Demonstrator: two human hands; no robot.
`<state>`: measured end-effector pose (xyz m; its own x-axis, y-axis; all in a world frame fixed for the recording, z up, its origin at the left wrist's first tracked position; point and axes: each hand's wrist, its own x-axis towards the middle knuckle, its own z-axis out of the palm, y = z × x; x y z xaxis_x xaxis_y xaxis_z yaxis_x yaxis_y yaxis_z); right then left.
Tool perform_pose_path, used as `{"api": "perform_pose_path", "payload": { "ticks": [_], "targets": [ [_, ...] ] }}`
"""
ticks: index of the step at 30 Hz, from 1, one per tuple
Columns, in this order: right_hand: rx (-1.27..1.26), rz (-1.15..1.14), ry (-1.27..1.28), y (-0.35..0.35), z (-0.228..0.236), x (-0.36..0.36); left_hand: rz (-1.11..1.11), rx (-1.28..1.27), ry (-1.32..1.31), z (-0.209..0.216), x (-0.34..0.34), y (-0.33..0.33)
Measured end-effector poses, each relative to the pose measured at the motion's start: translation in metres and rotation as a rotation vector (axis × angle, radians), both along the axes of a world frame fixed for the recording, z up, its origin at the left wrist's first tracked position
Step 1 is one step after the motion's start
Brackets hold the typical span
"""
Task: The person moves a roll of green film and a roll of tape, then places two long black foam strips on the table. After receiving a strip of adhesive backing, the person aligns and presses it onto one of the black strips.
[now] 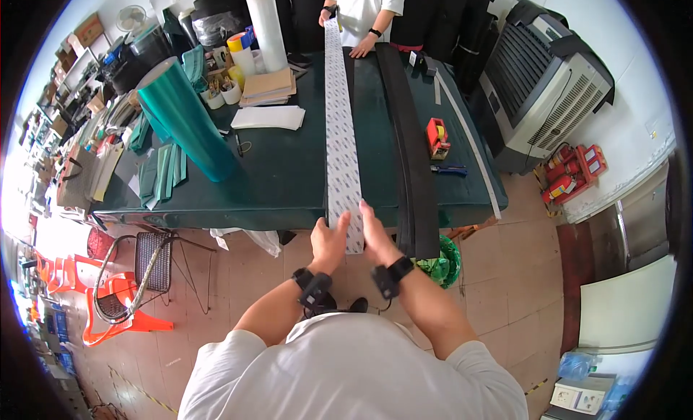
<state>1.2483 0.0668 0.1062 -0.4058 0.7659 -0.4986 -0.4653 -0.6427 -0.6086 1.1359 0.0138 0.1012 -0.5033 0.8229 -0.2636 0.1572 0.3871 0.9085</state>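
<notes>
A long white strip (341,124) with a repeated grey print runs away from me down the table, its near end hanging past the front edge. My left hand (330,243) grips the strip's left edge near that end, thumb on top; its other fingers are mostly hidden. On the opposite edge, my right hand (377,236) holds the strip, with its fingers partly hidden. Several long black strips (408,145) lie to the right, also overhanging the front. Across the table, a co-worker's hand (326,17) is at the far end, and the other hand (363,46) rests by the black strips.
The dark green table (289,182) carries a green film roll (188,120), a clear film roll (267,30), paper stacks (267,117), a red tape dispenser (437,138) and blue-handled pliers (450,170). A green bin (449,265) stands below, an air cooler (541,88) at right, chairs (153,265) at left.
</notes>
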Motion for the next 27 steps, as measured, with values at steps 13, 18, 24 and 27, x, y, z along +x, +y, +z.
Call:
{"api": "perform_pose_path", "payload": {
  "ticks": [13,18,24,27],
  "targets": [
    [0.464,0.008,-0.736,-0.029,-0.044,-0.005,0.015,0.078,-0.752,0.000,-0.027,0.015],
    [1.018,-0.058,-0.881,-0.044,-0.045,-0.005,0.068,-0.060,-0.835,-0.005,-0.028,0.020],
    [0.094,0.012,-0.015,0.004,-0.046,0.002,-0.020,0.086,0.084,-0.025,0.002,-0.001],
    [-0.084,0.155,0.002,0.023,-0.031,0.013,-0.123,0.244,0.401,-0.036,0.011,-0.026]
  ]
}}
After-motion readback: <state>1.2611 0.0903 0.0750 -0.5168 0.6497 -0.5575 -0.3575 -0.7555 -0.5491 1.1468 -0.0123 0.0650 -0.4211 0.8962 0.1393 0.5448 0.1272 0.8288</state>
